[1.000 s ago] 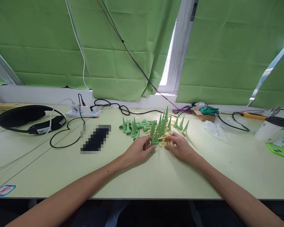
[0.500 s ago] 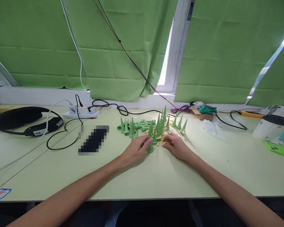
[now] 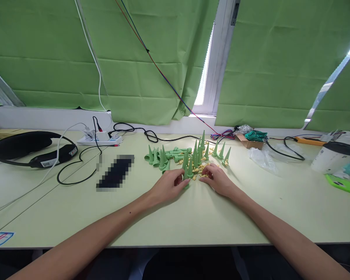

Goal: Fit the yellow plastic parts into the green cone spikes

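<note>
Several green cones (image 3: 198,151) stand upright in a cluster on the pale table. My left hand (image 3: 169,185) is closed around a green cone (image 3: 185,173) at the near edge of the cluster, with the thumb across its lower part. Small yellow pieces (image 3: 205,168) lie scattered among and to the right of the cones. At these pieces rests my right hand (image 3: 216,179), its fingers bent together; what they hold, if anything, is too small to make out. More green parts (image 3: 175,153) lie on their sides behind my left hand.
A dark pixelated object (image 3: 116,173) and a black headset-like band (image 3: 32,149) lie at the left. Behind them is a power strip (image 3: 115,140) with cables. At the right are a small cardboard box (image 3: 251,142), a white cup (image 3: 334,157) and a green phone (image 3: 342,184).
My left hand has shifted slightly to the right, and its thumb now crosses the near cone. My right hand has barely moved.
</note>
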